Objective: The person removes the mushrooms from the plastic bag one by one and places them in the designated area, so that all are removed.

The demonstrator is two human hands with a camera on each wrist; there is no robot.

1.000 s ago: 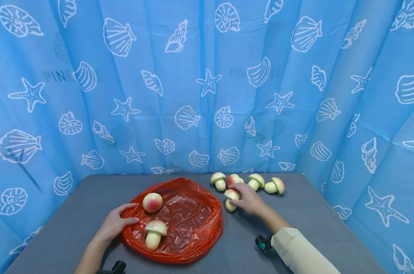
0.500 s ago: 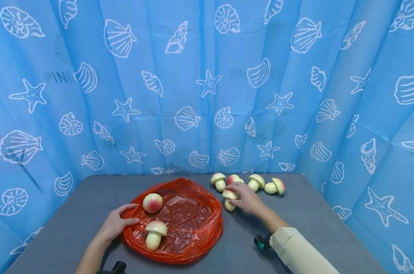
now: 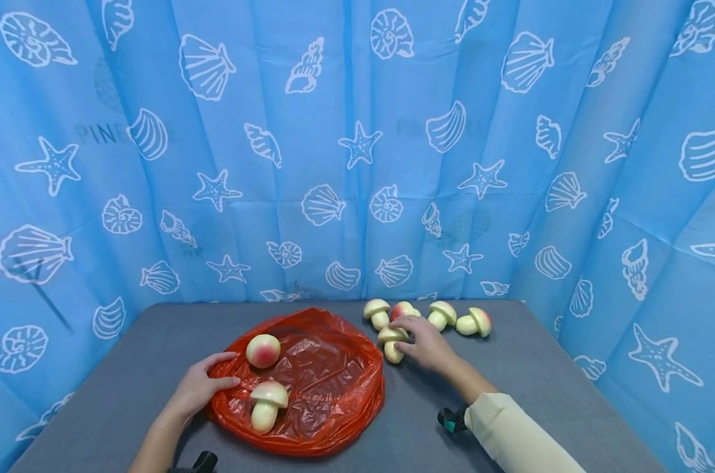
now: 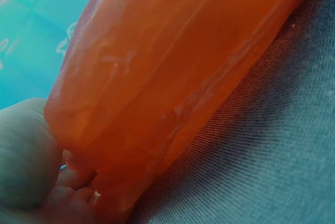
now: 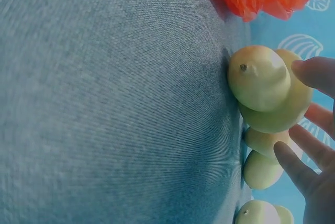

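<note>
My left hand (image 3: 199, 387) grips the left rim of a red plastic bag (image 3: 327, 374), thumb and a finger lying over its inside. In the left wrist view the bag wall (image 4: 157, 67) covers part of that hand. Two pale mushrooms rest in the bag: one (image 3: 263, 350) shows a round, red-blushed cap, the other (image 3: 268, 404) lies with its stem forward. Right of the bag, my right hand (image 3: 428, 345) holds a pale mushroom (image 3: 394, 353) by the cap between thumb and fingers. In the right wrist view its stem end (image 5: 259, 75) faces the camera.
Behind the right hand, near the table's back edge, lie more mushrooms: one on the left (image 3: 377, 312), a red-capped one (image 3: 402, 309) partly hidden, and two further right, including a side-lying one (image 3: 475, 322). A blue shell-print curtain (image 3: 357, 164) hangs close behind the grey table (image 3: 487, 381).
The mushroom at my right hand has shifted slightly left toward the bag and turned, its red side no longer showing. The right hand moved left a little. The left hand and bag stayed put.
</note>
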